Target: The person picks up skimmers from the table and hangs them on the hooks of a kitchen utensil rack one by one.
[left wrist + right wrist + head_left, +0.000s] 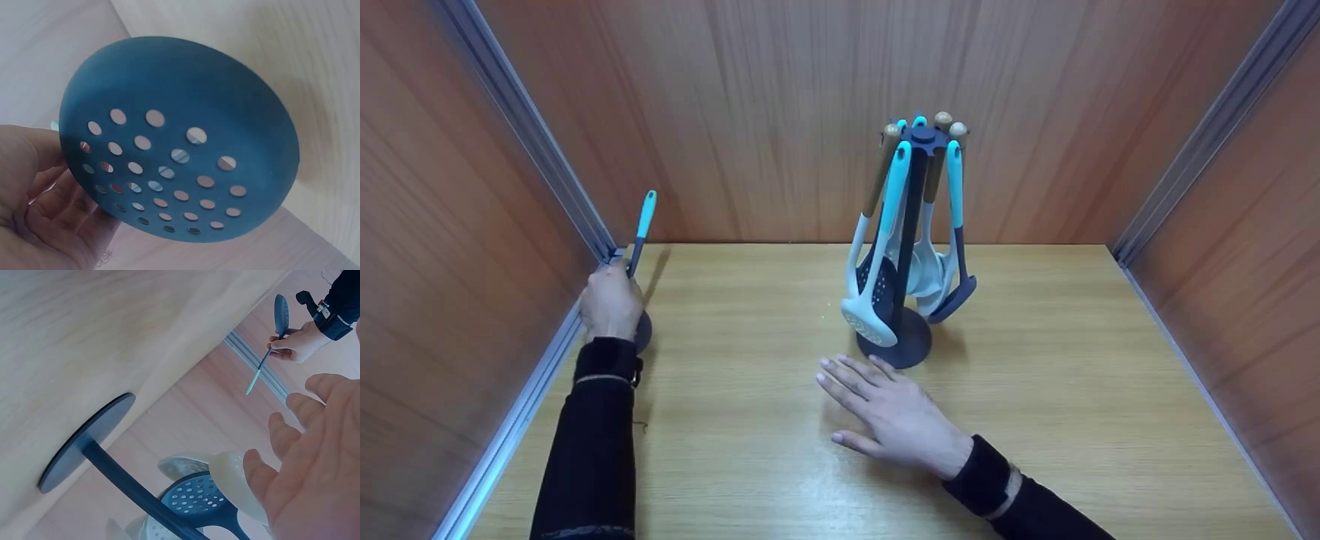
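Note:
My left hand (610,300) grips a dark blue skimmer by its handle (641,229), with the turquoise end pointing up, at the table's far left by the wall. The round perforated head (180,140) fills the left wrist view, fingers (50,208) beside it; the same skimmer (279,318) shows small in the right wrist view. My right hand (885,409) lies flat on the wooden table (1072,390), fingers straight, just in front of the round base (896,345) of a utensil stand (911,225) hung with several spoons and ladles.
Wooden walls with metal corner strips (547,165) close the table in on the left, back and right. The stand's dark base (84,441) and a perforated spoon (197,498) hang close to my right hand's fingers (298,472).

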The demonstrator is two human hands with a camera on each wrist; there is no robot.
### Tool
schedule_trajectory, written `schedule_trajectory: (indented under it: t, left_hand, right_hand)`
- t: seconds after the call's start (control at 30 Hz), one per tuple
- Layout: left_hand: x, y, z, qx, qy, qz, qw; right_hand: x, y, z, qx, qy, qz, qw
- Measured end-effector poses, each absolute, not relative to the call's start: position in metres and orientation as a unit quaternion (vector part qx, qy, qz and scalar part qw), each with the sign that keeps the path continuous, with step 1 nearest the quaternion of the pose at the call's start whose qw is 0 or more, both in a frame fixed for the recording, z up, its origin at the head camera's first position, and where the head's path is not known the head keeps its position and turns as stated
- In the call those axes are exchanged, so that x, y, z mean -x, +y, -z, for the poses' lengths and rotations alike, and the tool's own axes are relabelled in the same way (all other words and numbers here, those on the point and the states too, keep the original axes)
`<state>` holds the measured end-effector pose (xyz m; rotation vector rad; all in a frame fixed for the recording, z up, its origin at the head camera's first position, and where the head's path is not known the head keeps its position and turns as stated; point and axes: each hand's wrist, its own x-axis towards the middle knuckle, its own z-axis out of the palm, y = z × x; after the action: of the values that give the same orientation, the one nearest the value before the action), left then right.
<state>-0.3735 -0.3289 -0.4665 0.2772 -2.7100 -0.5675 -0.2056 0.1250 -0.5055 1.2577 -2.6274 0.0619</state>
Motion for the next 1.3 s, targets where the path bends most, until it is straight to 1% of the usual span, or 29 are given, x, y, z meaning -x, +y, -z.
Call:
schedule_trajectory:
  t: [0.2, 0.5, 0.8, 1.07, 1.3]
  left_hand:
    - [0.370, -0.319, 0.463, -0.084, -0.951, 0.213, 0.207]
    - [0.362, -0.303, 0.451, -0.071, -0.947, 0.229, 0.211]
    - [0.356, -0.288, 0.443, -0.047, -0.937, 0.242, 0.246]
    - [0.350, -0.271, 0.433, -0.043, -0.936, 0.254, 0.240]
    - [0.348, -0.262, 0.428, -0.041, -0.935, 0.257, 0.242]
  right_hand:
    - [0.205, 0.125, 0.500, -0.426, -0.898, -0.026, 0.107]
    - [0.203, 0.125, 0.494, -0.425, -0.897, -0.031, 0.115]
    - [0.201, 0.125, 0.487, -0.421, -0.897, -0.038, 0.130]
    - [0.202, 0.128, 0.480, -0.416, -0.902, -0.036, 0.115]
    - [0.201, 0.129, 0.475, -0.412, -0.901, -0.041, 0.127]
